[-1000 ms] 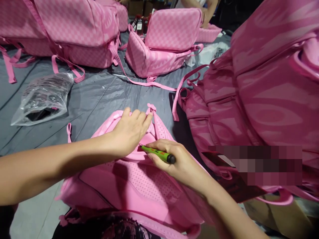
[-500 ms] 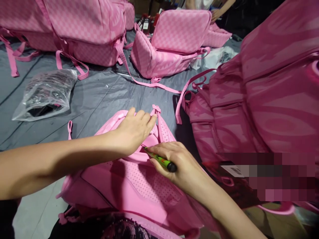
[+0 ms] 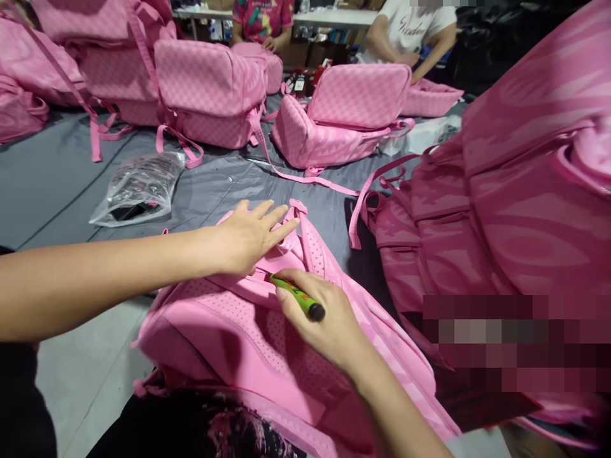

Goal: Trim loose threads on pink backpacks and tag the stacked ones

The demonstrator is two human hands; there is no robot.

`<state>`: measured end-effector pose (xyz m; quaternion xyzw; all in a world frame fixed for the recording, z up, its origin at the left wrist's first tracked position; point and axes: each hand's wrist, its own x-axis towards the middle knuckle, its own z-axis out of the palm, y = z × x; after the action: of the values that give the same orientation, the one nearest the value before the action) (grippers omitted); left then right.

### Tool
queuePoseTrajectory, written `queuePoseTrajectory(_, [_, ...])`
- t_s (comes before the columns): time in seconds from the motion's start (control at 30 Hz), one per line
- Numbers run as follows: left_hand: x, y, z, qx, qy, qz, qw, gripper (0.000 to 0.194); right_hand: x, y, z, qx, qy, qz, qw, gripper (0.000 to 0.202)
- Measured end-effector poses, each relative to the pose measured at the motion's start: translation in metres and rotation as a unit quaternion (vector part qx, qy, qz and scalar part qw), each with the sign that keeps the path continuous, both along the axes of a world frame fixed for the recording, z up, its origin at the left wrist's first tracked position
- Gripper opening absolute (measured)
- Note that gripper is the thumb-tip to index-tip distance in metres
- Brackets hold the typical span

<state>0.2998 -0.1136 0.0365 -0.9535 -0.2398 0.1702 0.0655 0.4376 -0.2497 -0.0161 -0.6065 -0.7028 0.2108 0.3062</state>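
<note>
Presently the green marker (image 3: pixel 300 299) is slanting through my right hand (image 3: pixel 329 315), black end toward me, far tip pointing in at the upper part of the pink backpack (image 3: pixel 281 340). Thumb and fingers are clamping together on the barrel; whether the tip is touching fabric, I am not able to tell. The backpack is lying tilted before me, perforated back panel facing up, top end reaching over the grey table cover (image 3: pixel 229 181), lower end sitting near my dark clothing (image 3: pixel 157 420). My left hand (image 3: pixel 251 235) is spreading palm-down over the top of it, fingers apart, pinching nothing that I am making out; thumb mostly hidden.

Just right: a large pink backpack (image 3: pixel 520 197) is towering in deeper shade, a loose strap trailing near it onto the cover. Beyond my left wrist, a clear plastic bag (image 3: pixel 140 191) is lying with something dark inside.

Farther out, a checkered backpack (image 3: pixel 205 89) is standing with straps dangling; right of it a checkered bag (image 3: pixel 360 95) is sitting, a long pink strap (image 3: pixel 310 181) running in front. At the back, a person in a white shirt (image 3: pixel 420 28) is handling another pink bag (image 3: pixel 432 100); a person in a patterned shirt (image 3: pixel 262 19) is standing further left.
</note>
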Motion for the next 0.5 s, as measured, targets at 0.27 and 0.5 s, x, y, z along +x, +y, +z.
queuePoseTrajectory(0.27, [-0.024, 0.009, -0.017, -0.014, -0.095, -0.063, 0.993, 0.101, -0.039, -0.031, 0.000, 0.114, 0.016, 0.088, 0.989, 0.028])
queuePoseTrajectory(0.5, [-0.038, -0.006, 0.007, -0.063, -0.062, 0.097, 0.991, 0.128, -0.026, -0.025, -0.007, 0.148, -0.087, 0.022, 0.985, 0.027])
